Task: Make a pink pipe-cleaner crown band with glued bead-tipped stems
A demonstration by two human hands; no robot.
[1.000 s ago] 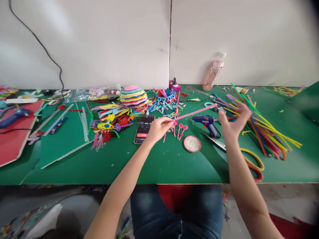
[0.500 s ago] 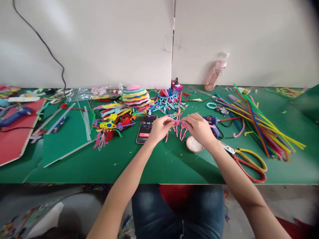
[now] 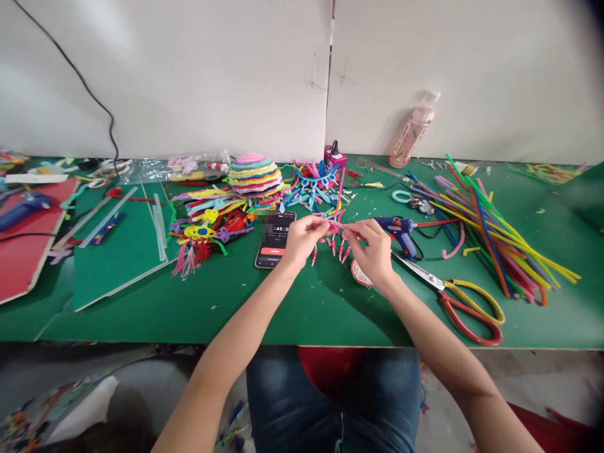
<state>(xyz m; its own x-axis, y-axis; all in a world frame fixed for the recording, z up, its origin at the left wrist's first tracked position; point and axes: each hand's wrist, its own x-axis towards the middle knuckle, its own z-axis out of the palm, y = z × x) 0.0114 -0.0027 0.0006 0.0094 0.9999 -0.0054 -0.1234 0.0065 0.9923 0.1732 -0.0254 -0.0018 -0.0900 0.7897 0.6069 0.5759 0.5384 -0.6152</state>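
A pink pipe cleaner (image 3: 336, 224) is pinched between my two hands above the green table. My left hand (image 3: 306, 239) is closed on its left part. My right hand (image 3: 370, 244) grips it from the other side, fingers bent together. Below the fingertips dangle several pink beaded strands (image 3: 334, 244), partly covered by the hands. Under my right hand sits a small round dish of pale beads (image 3: 360, 272), half hidden. A phone (image 3: 271, 242) showing a timer lies just left of my left hand.
Large scissors (image 3: 443, 286) with red and yellow handles and a blue glue gun (image 3: 403, 233) lie to the right, before a heap of pipe cleaners (image 3: 500, 233). Striped pipe-cleaner work (image 3: 255, 176) is at the back left. A bottle (image 3: 413, 135) leans on the wall.
My right hand has moved slightly left and turned, uncovering the glue gun and scissor blades and covering more of the bead dish. Both hands still pinch the pink pipe cleaner.
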